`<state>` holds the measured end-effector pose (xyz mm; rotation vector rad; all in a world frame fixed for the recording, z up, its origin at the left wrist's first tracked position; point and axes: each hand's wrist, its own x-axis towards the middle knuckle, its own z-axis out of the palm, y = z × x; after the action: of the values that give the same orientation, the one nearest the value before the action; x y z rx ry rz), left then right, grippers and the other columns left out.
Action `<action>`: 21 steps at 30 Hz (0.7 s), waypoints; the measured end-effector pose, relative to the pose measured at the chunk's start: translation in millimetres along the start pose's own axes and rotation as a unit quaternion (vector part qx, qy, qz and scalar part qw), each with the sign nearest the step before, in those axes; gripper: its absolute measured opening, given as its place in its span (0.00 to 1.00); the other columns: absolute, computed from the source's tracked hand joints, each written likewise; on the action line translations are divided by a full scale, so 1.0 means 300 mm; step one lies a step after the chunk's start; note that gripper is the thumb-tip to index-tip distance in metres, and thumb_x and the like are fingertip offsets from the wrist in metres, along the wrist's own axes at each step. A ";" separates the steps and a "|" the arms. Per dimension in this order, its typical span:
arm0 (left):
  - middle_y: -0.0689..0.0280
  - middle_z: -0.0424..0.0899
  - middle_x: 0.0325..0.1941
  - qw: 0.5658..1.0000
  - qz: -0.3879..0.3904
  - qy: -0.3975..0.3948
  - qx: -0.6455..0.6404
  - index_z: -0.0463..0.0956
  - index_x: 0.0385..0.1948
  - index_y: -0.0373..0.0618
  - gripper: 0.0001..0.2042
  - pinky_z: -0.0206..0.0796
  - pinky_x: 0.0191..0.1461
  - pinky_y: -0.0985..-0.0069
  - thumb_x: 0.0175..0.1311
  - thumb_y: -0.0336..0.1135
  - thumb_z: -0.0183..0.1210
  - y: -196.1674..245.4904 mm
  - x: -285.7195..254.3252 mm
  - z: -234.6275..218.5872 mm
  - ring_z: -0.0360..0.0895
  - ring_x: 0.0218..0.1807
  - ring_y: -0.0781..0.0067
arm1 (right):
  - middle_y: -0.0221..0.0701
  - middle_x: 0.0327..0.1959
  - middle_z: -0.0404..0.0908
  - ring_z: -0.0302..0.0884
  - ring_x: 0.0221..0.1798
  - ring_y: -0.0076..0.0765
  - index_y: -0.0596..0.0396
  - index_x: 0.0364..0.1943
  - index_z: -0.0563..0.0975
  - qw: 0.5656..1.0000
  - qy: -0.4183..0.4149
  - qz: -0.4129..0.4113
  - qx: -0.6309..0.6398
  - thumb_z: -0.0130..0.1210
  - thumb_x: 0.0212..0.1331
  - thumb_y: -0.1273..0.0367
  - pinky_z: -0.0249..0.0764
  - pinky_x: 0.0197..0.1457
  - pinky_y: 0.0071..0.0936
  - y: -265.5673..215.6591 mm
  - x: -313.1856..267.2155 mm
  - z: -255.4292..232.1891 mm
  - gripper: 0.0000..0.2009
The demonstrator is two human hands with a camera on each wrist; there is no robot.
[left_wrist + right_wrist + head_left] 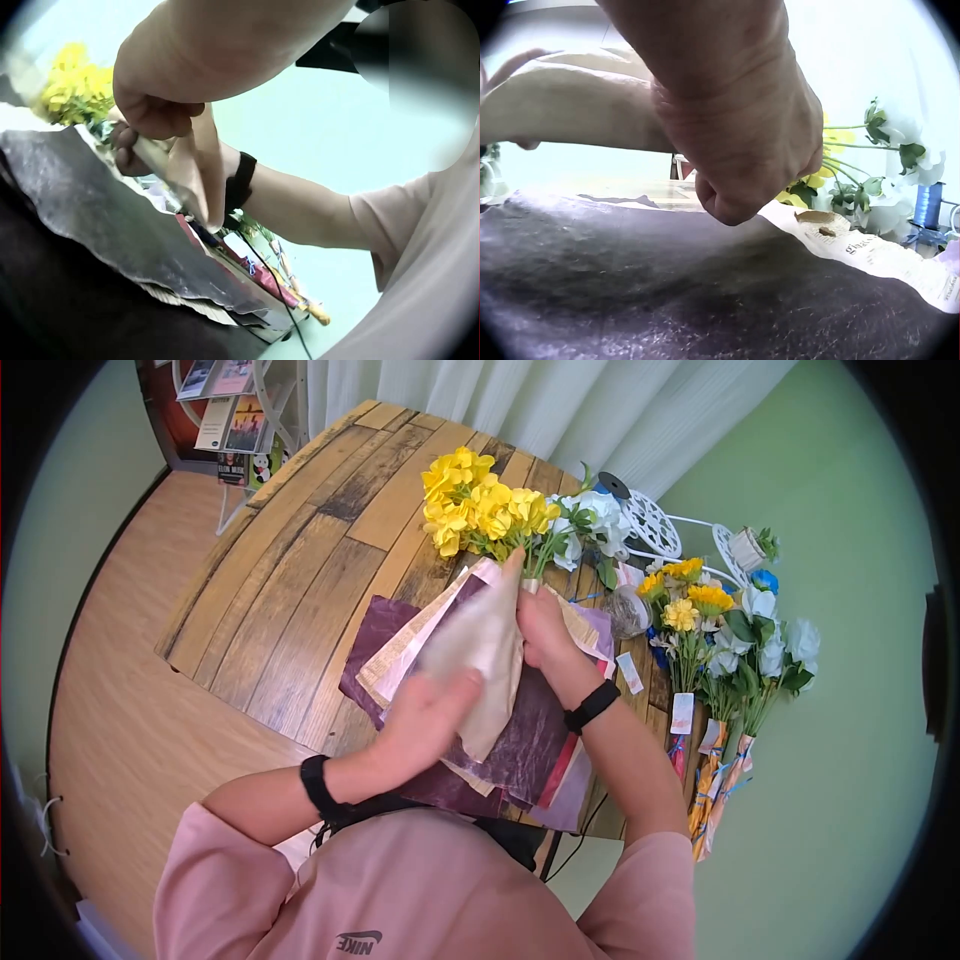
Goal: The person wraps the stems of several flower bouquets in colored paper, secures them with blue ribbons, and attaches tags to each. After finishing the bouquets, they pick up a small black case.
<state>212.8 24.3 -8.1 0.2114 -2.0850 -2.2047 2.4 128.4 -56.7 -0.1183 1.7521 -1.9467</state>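
Observation:
My right hand (545,625) grips a bouquet at its stems, where cream wrapping paper (478,650) is rolled round them into a cone. Yellow flowers (480,500) and white flowers (600,520) spread out above that hand. In the right wrist view the right hand (742,142) has its fingers curled, with green stems (844,146) coming out beyond it. My left hand (425,725), blurred in the head view, is at the lower left side of the cone. Its fingers (525,66) curl round the cream paper in the right wrist view. The stem ends are hidden inside the paper.
Dark purple wrapping sheets (385,625) and printed paper lie stacked under the hands on the wooden table (300,590). Finished bouquets (700,710) lean along the right edge. A blue ribbon spool (928,206) and a clear jar (627,612) stand nearby. A magazine rack (235,425) is at back left.

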 end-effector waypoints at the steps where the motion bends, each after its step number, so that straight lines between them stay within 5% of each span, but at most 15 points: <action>1: 0.62 0.83 0.34 0.989 -0.086 0.053 -0.109 0.75 0.44 0.33 0.17 0.72 0.33 0.74 0.67 0.41 0.54 -0.012 -0.002 -0.032 0.81 0.34 0.70 | 0.37 0.42 0.82 0.83 0.41 0.35 0.60 0.49 0.75 0.999 0.018 0.029 0.005 0.51 0.67 0.69 0.80 0.45 0.36 -0.064 -0.046 0.035 0.12; 2: 0.62 0.83 0.37 0.955 -0.171 0.105 -0.216 0.75 0.46 0.33 0.17 0.72 0.31 0.76 0.67 0.40 0.53 -0.024 -0.006 -0.058 0.81 0.36 0.72 | 0.37 0.42 0.82 0.83 0.41 0.35 0.60 0.49 0.75 0.999 0.018 0.030 0.007 0.51 0.67 0.69 0.80 0.45 0.36 -0.062 -0.040 0.027 0.12; 3: 0.62 0.83 0.37 0.955 -0.172 0.107 -0.215 0.75 0.46 0.33 0.17 0.72 0.31 0.76 0.67 0.40 0.53 -0.041 -0.008 -0.074 0.81 0.36 0.72 | 0.37 0.43 0.82 0.82 0.42 0.36 0.60 0.49 0.75 0.998 0.006 0.019 0.055 0.52 0.65 0.69 0.79 0.47 0.36 -0.065 -0.027 0.018 0.13; 5: 0.61 0.82 0.43 0.915 -0.295 0.124 -0.246 0.72 0.51 0.34 0.19 0.71 0.29 0.78 0.67 0.40 0.53 -0.070 -0.011 -0.095 0.81 0.38 0.73 | 0.37 0.46 0.81 0.82 0.46 0.37 0.62 0.51 0.75 0.992 -0.029 0.006 0.119 0.54 0.64 0.68 0.78 0.51 0.37 -0.084 -0.034 0.027 0.15; 9: 0.61 0.81 0.46 0.909 -0.306 0.098 -0.265 0.70 0.53 0.34 0.19 0.71 0.27 0.78 0.65 0.37 0.55 -0.080 -0.007 -0.083 0.80 0.39 0.73 | 0.39 0.49 0.81 0.82 0.47 0.39 0.61 0.53 0.74 0.993 -0.018 0.017 0.116 0.53 0.67 0.65 0.78 0.53 0.38 -0.109 -0.043 0.048 0.16; 12: 0.66 0.81 0.38 0.945 -0.218 0.090 -0.226 0.73 0.50 0.43 0.13 0.68 0.32 0.77 0.66 0.35 0.53 -0.078 -0.018 -0.129 0.77 0.37 0.78 | 0.39 0.49 0.81 0.82 0.47 0.39 0.62 0.53 0.74 0.995 -0.026 0.025 0.094 0.53 0.67 0.64 0.79 0.52 0.39 -0.134 -0.042 0.031 0.16; 14: 0.69 0.78 0.39 0.952 -0.056 0.273 -0.127 0.72 0.49 0.45 0.14 0.67 0.34 0.78 0.62 0.29 0.55 -0.062 -0.009 -0.197 0.74 0.35 0.81 | 0.38 0.46 0.81 0.82 0.46 0.38 0.63 0.52 0.74 0.993 -0.036 0.017 0.108 0.53 0.66 0.66 0.79 0.50 0.38 -0.155 -0.052 0.038 0.15; 15: 0.69 0.78 0.39 0.952 -0.056 0.273 -0.127 0.72 0.49 0.45 0.14 0.67 0.34 0.78 0.62 0.29 0.55 -0.054 -0.013 -0.196 0.74 0.35 0.81 | 0.38 0.46 0.81 0.82 0.46 0.38 0.63 0.52 0.74 0.993 -0.036 0.018 0.108 0.53 0.66 0.66 0.79 0.50 0.38 -0.163 -0.058 0.043 0.15; 17: 0.69 0.71 0.42 0.963 0.134 0.226 -0.067 0.71 0.49 0.43 0.16 0.64 0.47 0.80 0.57 0.27 0.56 0.039 -0.020 -0.160 0.68 0.43 0.78 | 0.38 0.46 0.82 0.82 0.46 0.37 0.62 0.51 0.75 0.995 -0.043 0.005 0.094 0.53 0.67 0.65 0.79 0.50 0.38 -0.179 -0.069 0.058 0.16; 19: 0.56 0.73 0.48 0.973 0.150 0.087 0.149 0.67 0.56 0.39 0.24 0.68 0.51 0.72 0.58 0.33 0.59 0.067 0.001 -0.094 0.73 0.50 0.63 | 0.38 0.47 0.82 0.82 0.46 0.37 0.63 0.51 0.75 0.995 -0.049 -0.001 0.092 0.53 0.67 0.65 0.79 0.50 0.37 -0.172 -0.068 0.064 0.16; 21: 0.46 0.68 0.61 0.953 0.165 0.040 0.252 0.57 0.64 0.30 0.36 0.62 0.64 0.65 0.57 0.41 0.62 0.099 0.057 -0.014 0.68 0.63 0.54 | 0.38 0.47 0.81 0.82 0.46 0.37 0.63 0.51 0.75 0.994 -0.063 -0.013 0.091 0.53 0.67 0.64 0.79 0.51 0.36 -0.188 -0.072 0.096 0.16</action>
<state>196.0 15.5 20.6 -0.0151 -2.3898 -1.4315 14.7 113.6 7.2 -0.1960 1.4920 -2.0611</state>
